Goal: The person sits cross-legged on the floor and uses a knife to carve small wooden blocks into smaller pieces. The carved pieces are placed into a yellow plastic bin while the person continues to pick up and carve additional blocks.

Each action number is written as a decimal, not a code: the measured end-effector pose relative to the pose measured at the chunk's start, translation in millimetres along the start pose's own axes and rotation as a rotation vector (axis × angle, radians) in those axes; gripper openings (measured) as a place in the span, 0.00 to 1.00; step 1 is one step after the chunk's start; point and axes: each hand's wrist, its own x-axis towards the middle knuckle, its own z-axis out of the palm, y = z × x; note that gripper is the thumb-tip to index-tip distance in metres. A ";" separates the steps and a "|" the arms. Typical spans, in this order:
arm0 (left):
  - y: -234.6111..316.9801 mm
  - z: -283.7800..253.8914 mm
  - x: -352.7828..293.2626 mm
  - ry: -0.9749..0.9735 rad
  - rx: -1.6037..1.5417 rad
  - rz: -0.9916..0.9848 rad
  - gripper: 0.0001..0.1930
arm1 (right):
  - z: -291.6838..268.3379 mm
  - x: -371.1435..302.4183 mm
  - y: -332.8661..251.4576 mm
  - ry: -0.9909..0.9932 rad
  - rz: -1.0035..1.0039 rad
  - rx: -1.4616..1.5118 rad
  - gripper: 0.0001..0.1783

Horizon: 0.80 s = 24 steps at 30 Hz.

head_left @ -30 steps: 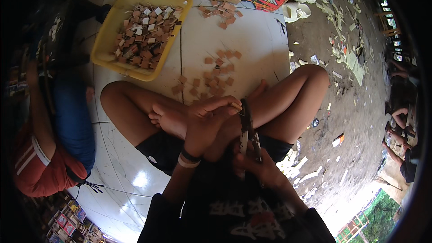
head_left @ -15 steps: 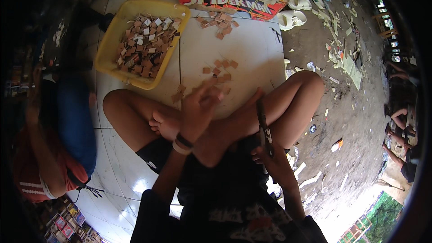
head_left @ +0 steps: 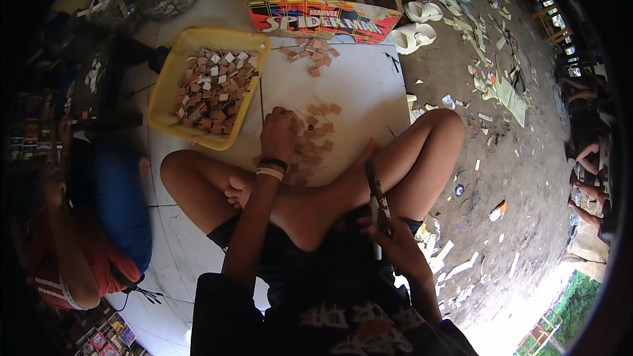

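Note:
My left hand [head_left: 279, 133], with bands at its wrist, is over the white tiles at the left edge of a loose group of small brown square pieces [head_left: 316, 130]. Its fingers curl downward, and whatever lies in them is hidden. My right hand [head_left: 390, 240] rests by my right thigh, closed round a long, narrow, dark tool [head_left: 376, 188] that points away from me; its exact kind does not show. Left of the pieces stands a yellow plastic basin [head_left: 158, 111] heaped with similar brown and white squares.
Behind the pieces is a printed, divided box [head_left: 323, 18], with more brown squares [head_left: 313, 56] before it. White clogs [head_left: 414, 38] stand beside it. Scraps litter the ground [head_left: 488, 158] at right. Another person in blue trousers [head_left: 119, 204] sits at left.
My left hand has moved away from me and slightly left, from near my foot to beside the brown pieces. My right hand keeps the dark tool. The view has shifted a little.

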 end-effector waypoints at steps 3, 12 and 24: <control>5.1 -20.8 -6.2 -0.044 -0.292 -0.124 0.12 | -1.0 0.1 -0.4 0.017 -0.026 0.022 0.22; 73.1 -80.3 -68.4 0.144 -0.963 -0.078 0.12 | 7.0 0.4 -10.5 0.031 -0.124 0.008 0.26; 114.9 -94.6 -98.1 0.233 -0.640 0.121 0.12 | 24.1 -4.3 -42.4 -0.039 -0.227 -0.070 0.32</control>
